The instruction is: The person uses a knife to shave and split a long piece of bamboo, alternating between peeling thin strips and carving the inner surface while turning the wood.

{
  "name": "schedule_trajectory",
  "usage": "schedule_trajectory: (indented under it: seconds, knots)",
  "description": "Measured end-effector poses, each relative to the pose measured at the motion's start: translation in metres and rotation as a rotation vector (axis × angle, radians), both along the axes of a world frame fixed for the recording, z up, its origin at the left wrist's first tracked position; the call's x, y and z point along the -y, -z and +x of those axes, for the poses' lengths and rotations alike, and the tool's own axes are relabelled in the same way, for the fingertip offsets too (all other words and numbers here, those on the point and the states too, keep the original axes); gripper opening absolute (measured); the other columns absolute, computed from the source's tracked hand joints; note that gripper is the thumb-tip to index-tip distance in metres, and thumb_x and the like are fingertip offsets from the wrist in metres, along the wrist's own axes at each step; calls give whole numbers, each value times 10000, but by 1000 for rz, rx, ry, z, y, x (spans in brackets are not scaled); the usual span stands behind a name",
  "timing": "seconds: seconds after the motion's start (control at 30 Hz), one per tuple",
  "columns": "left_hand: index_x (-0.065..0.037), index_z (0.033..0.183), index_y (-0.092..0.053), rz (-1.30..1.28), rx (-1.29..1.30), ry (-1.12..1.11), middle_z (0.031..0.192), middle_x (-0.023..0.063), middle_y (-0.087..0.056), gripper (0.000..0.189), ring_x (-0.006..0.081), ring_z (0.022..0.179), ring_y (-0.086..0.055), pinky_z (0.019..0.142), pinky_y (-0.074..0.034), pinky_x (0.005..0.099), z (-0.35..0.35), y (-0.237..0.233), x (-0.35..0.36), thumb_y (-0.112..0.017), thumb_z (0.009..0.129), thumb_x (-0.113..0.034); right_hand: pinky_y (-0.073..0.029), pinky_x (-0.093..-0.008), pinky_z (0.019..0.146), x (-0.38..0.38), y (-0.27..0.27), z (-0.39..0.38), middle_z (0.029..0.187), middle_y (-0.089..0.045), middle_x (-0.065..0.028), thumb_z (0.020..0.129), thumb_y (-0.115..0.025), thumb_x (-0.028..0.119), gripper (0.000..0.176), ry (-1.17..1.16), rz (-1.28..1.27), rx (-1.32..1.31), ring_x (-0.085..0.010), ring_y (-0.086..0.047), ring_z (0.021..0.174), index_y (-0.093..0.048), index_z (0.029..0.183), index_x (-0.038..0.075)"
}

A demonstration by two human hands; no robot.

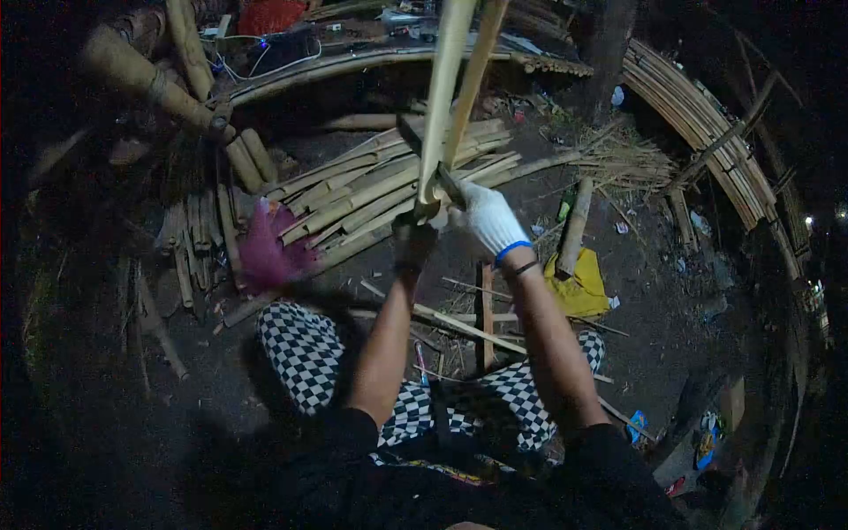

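My left hand (415, 240), in a dark glove, is closed around the lower end of a split bamboo pole (439, 106). Two long halves of the bamboo rise away from me and spread apart toward the top of the view. A dark knife blade (408, 132) slants across, passing between the halves. My right hand (488, 217), in a white glove with a blue cuff, is closed at the near end of this blade, close beside the left hand. Its handle is hidden by the fingers.
Split bamboo (353, 199) lies piled ahead, by a pink sack (269, 252). A yellow sack (579, 287) and a short bamboo log (576, 225) are at right. Bundled strips (698, 124) curve along the far right. Loose sticks (468, 327) lie before my checkered trousers (305, 353).
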State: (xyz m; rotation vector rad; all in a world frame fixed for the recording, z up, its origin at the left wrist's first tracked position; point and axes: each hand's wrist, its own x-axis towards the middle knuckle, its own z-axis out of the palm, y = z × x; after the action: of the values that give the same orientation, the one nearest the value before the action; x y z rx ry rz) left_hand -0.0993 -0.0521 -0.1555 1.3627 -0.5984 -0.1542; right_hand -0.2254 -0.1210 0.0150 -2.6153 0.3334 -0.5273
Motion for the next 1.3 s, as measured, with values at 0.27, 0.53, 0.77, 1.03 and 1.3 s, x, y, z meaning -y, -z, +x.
schedule_trajectory:
  seconds: [0.27,0.53,0.77,1.03,1.3]
  knots:
    - [69,1261,-431,-232,-180,271,1014,147,-637,516,174,794,-630,683,-524,312,17,30,-13,-631,845,-161,-476,-476,763,6,25,23,901,-613,-252,831,-523,220,276,-124,-31,24,-420,-588,865,-594,1020,32]
    - [51,892,-507,-61,483,-346,839,105,-521,757,164,775,-504,554,-427,315,22,-119,-76,-734,636,-623,-480,-372,688,-24,43,7,831,-645,-136,860,-523,286,331,-85,416,24,-285,-608,749,-608,1052,30]
    - [58,790,-662,332,195,-221,587,107,-598,674,175,593,-605,550,-469,327,-4,-215,-71,-685,710,-611,-449,-323,617,-49,59,9,743,-626,-58,884,-519,329,382,-116,956,-77,-157,-528,636,-617,991,-25]
    - [17,834,-681,-121,67,7,664,111,-657,328,152,649,-655,590,-513,298,-17,-223,-46,-662,840,-310,-478,-495,686,-1,47,21,741,-587,-310,846,-482,319,401,-28,109,-137,-448,-600,759,-624,788,-52]
    - [-26,1024,-644,-3,190,13,742,62,-672,208,114,655,-646,598,-504,243,8,-214,-23,-632,850,-139,-477,-472,723,2,-5,-2,825,-616,-279,865,-434,412,480,-42,151,-264,-425,-609,793,-642,841,-20]
